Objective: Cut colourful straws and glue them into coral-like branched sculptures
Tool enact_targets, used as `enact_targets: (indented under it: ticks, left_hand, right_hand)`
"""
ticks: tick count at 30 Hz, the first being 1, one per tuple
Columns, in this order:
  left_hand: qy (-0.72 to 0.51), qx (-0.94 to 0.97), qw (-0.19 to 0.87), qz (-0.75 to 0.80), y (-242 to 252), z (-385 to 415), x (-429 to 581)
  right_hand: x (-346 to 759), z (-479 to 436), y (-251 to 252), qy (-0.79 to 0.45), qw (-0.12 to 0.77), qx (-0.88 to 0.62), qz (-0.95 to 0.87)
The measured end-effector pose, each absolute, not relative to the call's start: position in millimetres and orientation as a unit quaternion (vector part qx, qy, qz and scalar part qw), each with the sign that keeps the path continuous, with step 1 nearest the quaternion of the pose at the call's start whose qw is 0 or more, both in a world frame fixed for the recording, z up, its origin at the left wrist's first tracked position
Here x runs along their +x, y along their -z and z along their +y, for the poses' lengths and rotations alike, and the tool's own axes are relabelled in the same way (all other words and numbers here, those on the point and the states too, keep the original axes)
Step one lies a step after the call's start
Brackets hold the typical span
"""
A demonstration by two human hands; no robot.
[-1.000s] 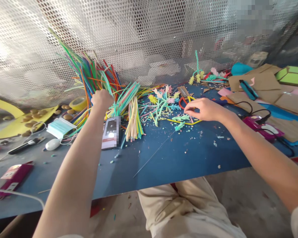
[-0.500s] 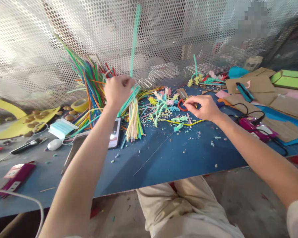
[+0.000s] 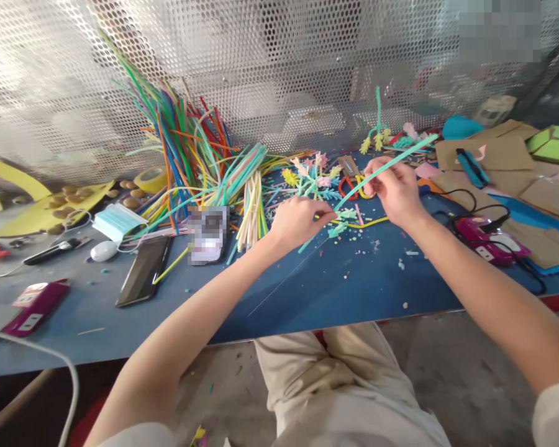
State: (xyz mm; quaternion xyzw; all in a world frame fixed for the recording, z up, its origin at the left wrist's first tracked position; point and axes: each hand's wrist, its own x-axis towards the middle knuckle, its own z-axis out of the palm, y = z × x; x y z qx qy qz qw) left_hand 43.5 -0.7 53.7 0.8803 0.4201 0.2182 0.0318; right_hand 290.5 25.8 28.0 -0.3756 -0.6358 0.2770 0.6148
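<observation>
My left hand [image 3: 302, 220] is closed in a pinch on a long turquoise pipe cleaner [image 3: 405, 156]. The stem slants from low left up to the right, over the table. My right hand [image 3: 394, 189] has its fingers curled at the middle of that same stem, which crosses in front of them. Just left of those fingers are scissors [image 3: 347, 186] with red and yellow handles, partly hidden. Behind my left hand lies a pile of pastel pipe-cleaner pieces [image 3: 314, 177]. A yellow pipe cleaner [image 3: 370, 222] lies below my right hand.
Large bundles of coloured pipe cleaners [image 3: 168, 143] lean on the perforated metal sheet [image 3: 279, 74]. To the left are two phones [image 3: 144, 270], a face mask [image 3: 117, 222] and yellow tape [image 3: 149, 180]. Cardboard [image 3: 489, 155], a blue cutter [image 3: 472, 167] and a purple power strip [image 3: 491, 239] stand right.
My left hand has come right and down from the bundle with the turquoise pipe cleaner, which has swung from upright to slanting. My right hand has shifted slightly right, up from the scissors.
</observation>
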Motion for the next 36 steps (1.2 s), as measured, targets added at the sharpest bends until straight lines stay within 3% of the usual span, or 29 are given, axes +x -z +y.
enact_targets:
  ticks: [6, 14, 19, 27, 33, 36]
  left_hand:
    - [-0.189, 0.873, 0.018, 0.449, -28.5, -2.8, 6.5]
    - [-0.131, 0.889, -0.004, 0.439, -20.1, -1.7, -9.7]
    - [-0.127, 0.898, -0.011, 0.422, -20.5, -2.3, -10.2]
    - [-0.172, 0.878, 0.032, 0.446, -23.0, -7.3, -9.1]
    - [-0.204, 0.88, 0.086, 0.42, -25.7, -6.4, -11.1]
    - [-0.212, 0.883, 0.084, 0.411, -26.0, -7.7, -10.8]
  right_hand:
    - [319.9, 38.9, -26.0, -0.238, 0.583, -0.393, -0.67]
    - [320.2, 30.9, -21.0, -0.004, 0.298, -0.382, -0.875]
    - [317.7, 29.0, -22.5, 0.114, 0.29, -0.418, -0.853]
    - [336.7, 37.9, -23.3, -0.032, 0.236, -0.365, -0.9]
    - [332.9, 32.0, -27.3, 0.044, 0.263, -0.38, -0.886]
    - [327.2, 28.2, -28.7, 0.02, 0.304, -0.402, -0.864]
